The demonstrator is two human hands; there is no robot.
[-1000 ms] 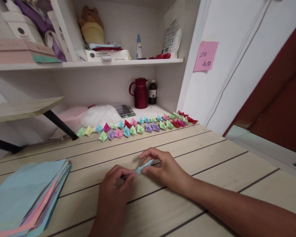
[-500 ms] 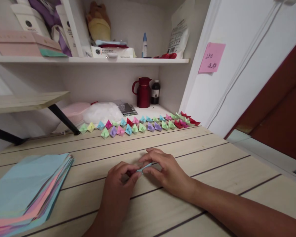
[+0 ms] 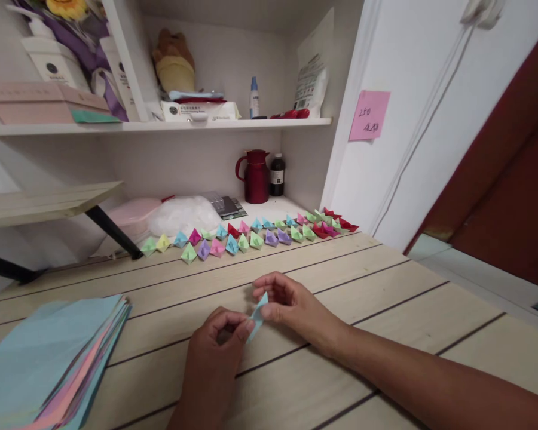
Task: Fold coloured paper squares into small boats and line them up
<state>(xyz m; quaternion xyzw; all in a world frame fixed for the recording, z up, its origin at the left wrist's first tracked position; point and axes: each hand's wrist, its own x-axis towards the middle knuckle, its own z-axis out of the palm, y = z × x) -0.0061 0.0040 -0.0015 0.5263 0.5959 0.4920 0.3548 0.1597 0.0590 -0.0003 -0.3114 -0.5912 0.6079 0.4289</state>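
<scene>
From the small light-blue folded paper, the striped pale wooden table gave you free room at five o'clock, and at twelve up to the rows of colourful folded-paper boats; its right edge ran at two. A stack of coloured paper sheets lay at nine. The paper, narrow and pointed, leaned toward one o'clock between your hands. Your left hand pinched it by thumb and forefinger; your right hand curved half open, thumb at the paper; its grip I could not tell.
</scene>
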